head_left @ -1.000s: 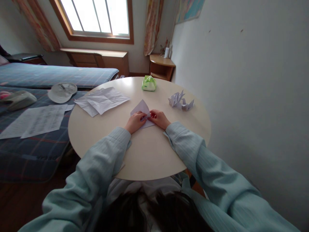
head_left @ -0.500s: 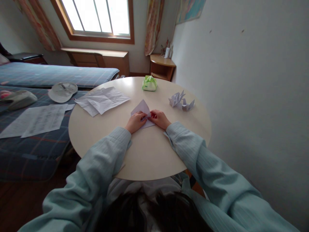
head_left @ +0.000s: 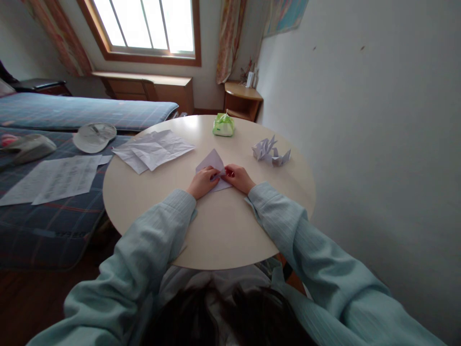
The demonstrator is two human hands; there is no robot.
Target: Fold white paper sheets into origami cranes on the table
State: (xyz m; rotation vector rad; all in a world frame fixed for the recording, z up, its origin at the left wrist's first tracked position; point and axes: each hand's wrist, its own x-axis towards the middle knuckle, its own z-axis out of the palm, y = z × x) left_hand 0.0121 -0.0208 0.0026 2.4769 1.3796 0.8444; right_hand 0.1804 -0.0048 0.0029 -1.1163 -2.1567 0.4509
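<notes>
A folded sheet of white paper (head_left: 213,159) lies near the middle of the round table (head_left: 223,230), one pointed corner facing away from me. My left hand (head_left: 204,180) is closed on the paper's left side, with fingers bent over it. From the right, my right hand (head_left: 238,178) pinches the paper close to the left fingertips. The creases between the two hands are partly hidden by the fingers. Several folded paper figures (head_left: 264,148) stand on the table to the right of my hands.
Creased loose sheets (head_left: 158,146) lie on the table's left side. A green tissue pack (head_left: 224,125) sits at the far edge. Left of the table is a plaid bed (head_left: 46,235) with printed pages (head_left: 66,178) and a cap (head_left: 94,138). A white wall (head_left: 378,144) runs along the right.
</notes>
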